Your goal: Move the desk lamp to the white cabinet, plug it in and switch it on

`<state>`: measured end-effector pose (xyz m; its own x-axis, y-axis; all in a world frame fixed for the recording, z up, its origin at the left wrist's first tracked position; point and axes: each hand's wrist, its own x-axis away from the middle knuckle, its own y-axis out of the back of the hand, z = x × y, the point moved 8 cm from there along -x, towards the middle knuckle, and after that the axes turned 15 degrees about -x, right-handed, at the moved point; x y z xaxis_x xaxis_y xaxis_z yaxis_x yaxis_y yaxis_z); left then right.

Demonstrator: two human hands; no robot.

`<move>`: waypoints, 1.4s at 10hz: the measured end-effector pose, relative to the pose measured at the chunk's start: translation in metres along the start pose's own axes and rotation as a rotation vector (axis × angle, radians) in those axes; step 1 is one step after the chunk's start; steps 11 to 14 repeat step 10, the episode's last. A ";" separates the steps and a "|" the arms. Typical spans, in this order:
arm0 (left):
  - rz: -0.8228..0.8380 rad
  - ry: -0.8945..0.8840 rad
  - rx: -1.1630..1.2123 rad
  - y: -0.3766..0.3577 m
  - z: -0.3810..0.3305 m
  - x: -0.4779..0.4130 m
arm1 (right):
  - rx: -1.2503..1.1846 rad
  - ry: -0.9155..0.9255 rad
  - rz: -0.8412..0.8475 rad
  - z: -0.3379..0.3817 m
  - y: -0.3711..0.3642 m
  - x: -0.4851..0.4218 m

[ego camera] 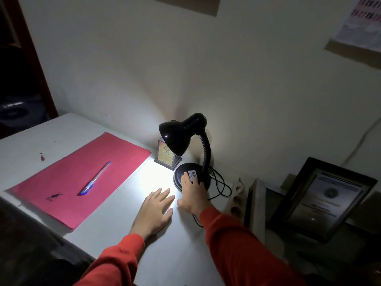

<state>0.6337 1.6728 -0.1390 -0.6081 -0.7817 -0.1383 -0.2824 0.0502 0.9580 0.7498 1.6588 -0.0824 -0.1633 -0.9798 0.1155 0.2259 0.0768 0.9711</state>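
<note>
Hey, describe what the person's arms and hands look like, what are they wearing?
Both arms wear long red-orange sleeves reaching the wrists, in plain fabric with no visible markings. The left hand and right hand are bare: no gloves, and no rings or watch visible.

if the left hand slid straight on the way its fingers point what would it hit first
The left hand lies flat on the white cabinet top, fingers aimed up and right. Sliding on, it would likely meet the desk lamp at its round base, beside the right hand; depth is hard to judge here.
</note>
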 end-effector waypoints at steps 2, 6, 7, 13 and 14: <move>0.006 -0.002 -0.016 0.002 -0.003 0.000 | -0.040 -0.024 -0.044 0.002 0.004 0.002; 0.096 -0.031 -0.079 0.008 -0.010 0.001 | 0.031 -0.030 0.177 -0.006 -0.001 0.001; 0.221 -0.087 -0.130 0.012 -0.015 -0.005 | -0.107 -0.050 0.211 -0.009 0.005 0.002; 0.492 -0.059 -0.195 0.068 -0.036 -0.008 | -0.442 -0.101 0.147 0.006 0.038 0.035; 0.492 -0.059 -0.195 0.068 -0.036 -0.008 | -0.442 -0.101 0.147 0.006 0.038 0.035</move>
